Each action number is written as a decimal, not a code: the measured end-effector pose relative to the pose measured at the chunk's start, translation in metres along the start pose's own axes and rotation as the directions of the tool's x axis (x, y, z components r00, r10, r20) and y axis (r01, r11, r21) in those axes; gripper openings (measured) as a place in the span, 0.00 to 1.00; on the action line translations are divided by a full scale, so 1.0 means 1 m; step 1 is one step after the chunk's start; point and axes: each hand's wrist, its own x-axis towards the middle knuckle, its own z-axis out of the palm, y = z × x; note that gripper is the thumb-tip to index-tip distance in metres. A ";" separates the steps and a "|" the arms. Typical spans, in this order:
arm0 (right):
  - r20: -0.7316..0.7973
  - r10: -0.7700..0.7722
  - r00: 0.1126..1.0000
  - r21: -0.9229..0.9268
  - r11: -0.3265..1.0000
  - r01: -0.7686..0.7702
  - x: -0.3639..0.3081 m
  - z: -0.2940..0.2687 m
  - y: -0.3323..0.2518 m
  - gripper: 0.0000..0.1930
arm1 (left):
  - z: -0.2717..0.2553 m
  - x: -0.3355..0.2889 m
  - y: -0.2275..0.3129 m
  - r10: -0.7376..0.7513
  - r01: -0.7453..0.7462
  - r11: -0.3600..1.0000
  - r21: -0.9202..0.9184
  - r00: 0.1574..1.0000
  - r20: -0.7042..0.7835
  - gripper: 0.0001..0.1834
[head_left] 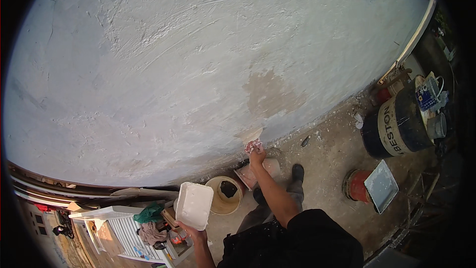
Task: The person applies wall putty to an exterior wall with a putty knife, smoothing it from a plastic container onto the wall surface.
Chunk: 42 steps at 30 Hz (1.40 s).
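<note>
My right hand [256,155] is closed around the red, white-smeared handle of a putty knife [249,134]. Its broad, pale blade meets the lower part of a whitish plastered wall [163,84]. Above the blade, a brownish patch [274,94] shows in the coating. Lower left, my left hand [192,232] grips the near edge of a white rectangular tray [195,203], tilted so its hollow faces up; its contents are hard to tell from its white inside.
A cream bucket [238,205] and a pinkish bucket [271,167] stand by my feet. Rightward are a red bucket [354,184] bearing a grey tray [381,186], and a dark drum [369,134]. A cluttered white slatted bench [119,233] is at left. White crumbs litter the floor.
</note>
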 end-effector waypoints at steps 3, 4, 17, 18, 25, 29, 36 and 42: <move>0.013 -0.055 0.998 -0.009 0.998 0.055 -0.009 0.020 -0.009 0.13 | 0.006 -0.005 0.005 0.005 -0.004 0.998 -0.064 1.000 0.013 0.40; 0.014 -0.055 0.998 -0.007 0.998 0.055 -0.014 0.032 -0.014 0.13 | 0.009 -0.006 0.007 0.017 -0.017 0.998 -0.056 1.000 0.011 0.40; 0.170 0.213 0.962 -0.115 0.974 -0.196 -0.131 0.004 -0.084 0.17 | 0.010 0.001 -0.011 -0.016 0.028 0.991 -0.129 0.995 0.098 0.39; 0.221 0.167 0.961 -0.113 0.983 -0.145 -0.132 -0.009 -0.100 0.18 | 0.012 0.003 -0.016 -0.030 0.042 0.993 -0.113 0.994 0.101 0.39; 0.507 -0.002 0.862 -0.254 0.955 0.151 -0.163 -0.041 -0.205 0.17 | 0.050 0.014 -0.044 -0.132 0.159 0.971 -0.179 0.980 0.151 0.39; 0.661 0.061 0.748 -0.511 0.767 0.389 -0.183 -0.034 -0.218 0.17 | 0.055 0.021 -0.069 -0.109 0.147 0.974 -0.170 0.970 0.215 0.40; 0.586 0.095 0.805 -0.689 0.581 0.433 -0.214 -0.046 -0.177 0.10 | 0.094 0.004 -0.073 -0.144 0.209 0.940 -0.270 0.960 0.241 0.36; 0.462 0.073 0.884 -0.716 0.618 0.323 -0.234 -0.047 -0.154 0.12 | 0.108 -0.013 -0.060 -0.069 0.123 0.974 -0.192 0.962 0.265 0.32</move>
